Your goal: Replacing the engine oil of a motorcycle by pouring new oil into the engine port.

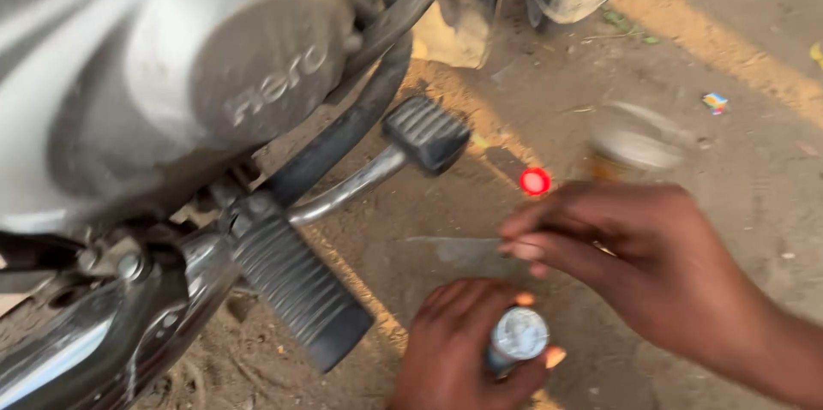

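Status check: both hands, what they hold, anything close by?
Left hand grips small can. Right hand pinches thin blurred straw. Footpeg close left.

Open dirt ground (737,170) right of the hands, footpeg (296,286) and brake pedal (426,133) crowding the left

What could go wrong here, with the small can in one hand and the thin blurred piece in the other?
1. The left hand grips the small can over loose dirt ground; a slip could drop it in the dirt.
2. The right hand pinches a thin blurred piece, which may slip.
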